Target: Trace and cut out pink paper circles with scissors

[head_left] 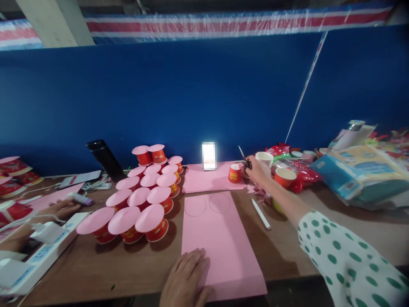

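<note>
My left hand [185, 277] lies flat, fingers together, on the near end of a pink paper sheet [220, 238] with two pencilled circles at its far end. My right hand [257, 168], arm stretched out in a white sleeve with green dots, is closed round a pair of scissors [243, 158] whose blades point up and left. Just left of the scissors an upside-down red paper cup [235, 173] stands on a second pink sheet [204, 179]. A white pencil [261, 214] lies on the table to the right of the near sheet.
Several red cups with pink paper discs [140, 209] are stacked at centre left. A lit phone [208, 156] leans on the blue wall. Cups, snack bags and a tissue pack [354, 175] crowd the right. At left lie a power strip [41, 251], a black flask [104, 157] and another person's hands [62, 209].
</note>
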A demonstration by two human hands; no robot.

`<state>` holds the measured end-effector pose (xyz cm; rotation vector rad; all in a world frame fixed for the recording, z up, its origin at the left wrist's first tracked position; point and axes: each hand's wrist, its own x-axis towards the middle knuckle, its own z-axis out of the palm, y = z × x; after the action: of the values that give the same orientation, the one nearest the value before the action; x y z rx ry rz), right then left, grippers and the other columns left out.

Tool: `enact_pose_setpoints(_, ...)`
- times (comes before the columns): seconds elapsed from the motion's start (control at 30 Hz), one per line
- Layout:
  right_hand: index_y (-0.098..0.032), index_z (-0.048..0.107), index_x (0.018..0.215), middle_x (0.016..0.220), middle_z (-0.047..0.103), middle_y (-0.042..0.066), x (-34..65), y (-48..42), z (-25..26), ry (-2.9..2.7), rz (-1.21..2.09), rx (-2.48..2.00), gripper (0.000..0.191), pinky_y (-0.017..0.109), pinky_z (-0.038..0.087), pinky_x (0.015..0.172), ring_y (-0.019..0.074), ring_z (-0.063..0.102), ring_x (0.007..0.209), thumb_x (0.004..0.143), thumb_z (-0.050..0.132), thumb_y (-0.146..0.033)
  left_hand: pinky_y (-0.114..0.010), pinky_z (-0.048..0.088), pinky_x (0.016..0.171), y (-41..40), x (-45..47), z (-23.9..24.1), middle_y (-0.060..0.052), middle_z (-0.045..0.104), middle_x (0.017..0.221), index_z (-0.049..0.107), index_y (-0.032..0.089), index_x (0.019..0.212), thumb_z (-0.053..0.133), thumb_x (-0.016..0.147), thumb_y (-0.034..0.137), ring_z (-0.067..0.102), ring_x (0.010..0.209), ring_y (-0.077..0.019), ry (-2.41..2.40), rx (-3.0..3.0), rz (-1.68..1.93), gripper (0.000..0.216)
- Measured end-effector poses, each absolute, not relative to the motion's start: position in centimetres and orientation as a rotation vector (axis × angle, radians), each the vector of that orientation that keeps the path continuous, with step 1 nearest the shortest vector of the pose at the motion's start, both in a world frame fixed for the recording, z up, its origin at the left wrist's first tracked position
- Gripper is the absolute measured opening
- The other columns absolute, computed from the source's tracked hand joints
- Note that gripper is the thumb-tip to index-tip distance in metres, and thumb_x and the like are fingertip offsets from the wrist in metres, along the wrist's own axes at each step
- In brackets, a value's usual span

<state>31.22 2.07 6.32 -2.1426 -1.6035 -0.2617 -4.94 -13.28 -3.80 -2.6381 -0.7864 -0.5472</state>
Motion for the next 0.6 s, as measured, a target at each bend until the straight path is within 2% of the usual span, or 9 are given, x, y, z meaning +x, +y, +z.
enact_pose_setpoints(0.13,-0.024,0.051,0.112,0.090,0.065,0.007,33.1,0.7,6.5,-1.593,-0.269,-2.193,0.035,0.028,0.036,0.061,0.0224,0.058,0.077,0.078,0.046,-0.032,-0.032,0.045,0.088,-13.4,-4.9,-3.6,-0.004,0.053,0.122,0.051,0.021,0.118,0.051,0.077,0.043,0.051,0.108,-0.0201,-0.771,-2.630,-0.577,0.047)
enact_pose_setpoints(0.27,-0.020,0.049,0.115,0.088,0.063,0.009,33.4,0.8,7.0,-1.478,-0.106,-2.114,0.037,0.029,0.038,0.062,0.0230,0.057,0.076,0.078,0.045,-0.020,-0.031,0.044,0.088,-13.4,-4.8,-3.6,-0.005,0.053,0.122,0.052,0.021,0.118,0.051,0.076,0.042,0.050,0.109,-0.0201,-0.770,-2.613,-0.588,0.046)
enact_pose_setpoints(0.43,-0.018,0.051,0.111,0.069,0.061,0.004,32.3,2.9,7.6,-1.433,0.270,-1.908,0.039,0.023,0.040,0.051,0.0142,0.055,0.056,0.073,0.054,-0.016,-0.032,0.045,0.086,-13.2,-4.9,-3.9,-0.005,0.054,0.121,0.052,0.020,0.117,0.051,0.076,0.042,0.051,0.108,-0.0199,-0.739,-2.601,-0.580,0.047)
enact_pose_setpoints(0.5,-0.018,0.052,0.110,0.065,0.060,0.002,32.1,3.7,7.9,-1.452,0.315,-1.861,0.036,0.021,0.039,0.047,0.0117,0.053,0.051,0.074,0.054,-0.017,-0.032,0.046,0.086,-13.1,-4.9,-3.9,-0.005,0.055,0.120,0.053,0.020,0.116,0.051,0.076,0.042,0.051,0.107,-0.0199,-0.728,-2.602,-0.591,0.046)
enact_pose_setpoints(0.6,-0.017,0.053,0.108,0.069,0.061,0.002,32.1,4.4,8.2,-1.463,0.301,-1.828,0.035,0.021,0.039,0.049,0.0115,0.053,0.054,0.073,0.055,-0.020,-0.031,0.045,0.085,-12.9,-4.8,-4.0,-0.005,0.056,0.119,0.053,0.020,0.115,0.052,0.075,0.040,0.051,0.107,-0.0196,-0.716,-2.603,-0.617,0.045)
